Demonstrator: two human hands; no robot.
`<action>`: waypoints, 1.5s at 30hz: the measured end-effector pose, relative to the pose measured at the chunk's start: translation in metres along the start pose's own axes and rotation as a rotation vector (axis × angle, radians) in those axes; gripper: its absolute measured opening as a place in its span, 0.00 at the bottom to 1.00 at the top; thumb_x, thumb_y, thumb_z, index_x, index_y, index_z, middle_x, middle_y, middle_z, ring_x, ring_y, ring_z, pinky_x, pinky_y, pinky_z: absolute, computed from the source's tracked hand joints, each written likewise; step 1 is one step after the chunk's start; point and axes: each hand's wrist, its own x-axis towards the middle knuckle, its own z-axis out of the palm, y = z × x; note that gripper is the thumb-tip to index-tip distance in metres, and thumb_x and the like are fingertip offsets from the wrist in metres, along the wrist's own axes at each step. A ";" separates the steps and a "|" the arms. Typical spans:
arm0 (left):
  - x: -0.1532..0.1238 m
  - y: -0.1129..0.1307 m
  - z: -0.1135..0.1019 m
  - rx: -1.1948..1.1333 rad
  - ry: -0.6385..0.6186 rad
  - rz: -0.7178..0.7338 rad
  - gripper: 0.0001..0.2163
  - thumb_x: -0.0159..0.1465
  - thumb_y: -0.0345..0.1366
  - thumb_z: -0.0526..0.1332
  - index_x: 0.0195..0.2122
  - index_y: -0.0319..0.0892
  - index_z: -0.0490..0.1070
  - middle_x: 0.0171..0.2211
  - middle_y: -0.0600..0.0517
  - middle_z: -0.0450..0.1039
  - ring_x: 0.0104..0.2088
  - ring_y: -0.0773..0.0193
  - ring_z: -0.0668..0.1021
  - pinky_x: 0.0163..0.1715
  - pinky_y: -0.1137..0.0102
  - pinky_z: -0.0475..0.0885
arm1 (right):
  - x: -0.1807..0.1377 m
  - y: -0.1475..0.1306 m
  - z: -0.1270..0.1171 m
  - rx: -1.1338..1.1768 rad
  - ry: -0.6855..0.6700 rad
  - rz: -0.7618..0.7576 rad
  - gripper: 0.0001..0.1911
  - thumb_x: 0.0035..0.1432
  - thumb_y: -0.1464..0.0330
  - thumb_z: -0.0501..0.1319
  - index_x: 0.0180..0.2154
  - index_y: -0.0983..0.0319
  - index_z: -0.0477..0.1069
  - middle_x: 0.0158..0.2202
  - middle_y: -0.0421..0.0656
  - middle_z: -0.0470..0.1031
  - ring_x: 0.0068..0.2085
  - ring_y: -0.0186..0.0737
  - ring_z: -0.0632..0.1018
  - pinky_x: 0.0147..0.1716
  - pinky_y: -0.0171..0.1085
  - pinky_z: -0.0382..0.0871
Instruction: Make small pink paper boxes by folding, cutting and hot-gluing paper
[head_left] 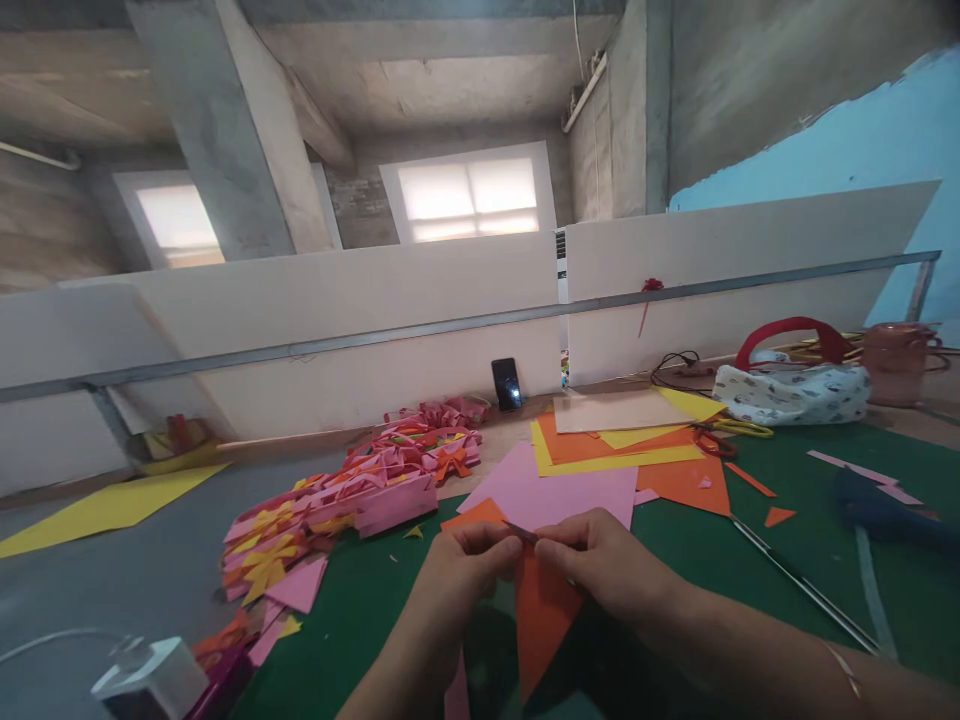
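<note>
My left hand (469, 568) and my right hand (600, 565) meet in front of me over the green mat (375, 600). Both pinch the top edge of an orange paper piece (541, 615) whose long point hangs down between my wrists. Their fingertips are pressed together on its fold. Just behind them lies a pink paper sheet (551, 490) with an orange corner showing at its left.
A heap of folded pink, orange and yellow paper pieces (352, 500) lies to the left. Orange and yellow sheets (622, 445) with scissors (731, 430) lie behind. A metal ruler (802, 585), a phone (507, 384), a patterned bag (791, 385) and a white box (150, 675) are around.
</note>
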 end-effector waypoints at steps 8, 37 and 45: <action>0.001 -0.001 0.001 -0.001 0.017 -0.009 0.11 0.43 0.40 0.67 0.21 0.38 0.72 0.17 0.54 0.67 0.17 0.74 0.63 0.18 0.76 0.50 | 0.001 -0.006 -0.011 0.015 0.087 -0.072 0.16 0.53 0.60 0.58 0.28 0.66 0.75 0.18 0.34 0.54 0.23 0.29 0.55 0.22 0.31 0.49; 0.007 0.003 -0.006 -0.168 0.153 0.071 0.13 0.42 0.40 0.69 0.25 0.37 0.72 0.20 0.54 0.70 0.20 0.71 0.69 0.20 0.76 0.63 | 0.002 0.004 0.005 -0.068 0.096 0.113 0.09 0.46 0.68 0.59 0.20 0.64 0.63 0.16 0.33 0.56 0.20 0.27 0.57 0.20 0.31 0.48; 0.013 0.028 -0.047 -0.583 0.475 0.112 0.03 0.53 0.25 0.61 0.25 0.39 0.69 0.20 0.58 0.67 0.17 0.76 0.68 0.14 0.82 0.59 | -0.006 -0.005 -0.004 -0.127 -0.107 0.069 0.15 0.49 0.66 0.59 0.16 0.63 0.60 0.13 0.33 0.57 0.18 0.26 0.57 0.18 0.30 0.49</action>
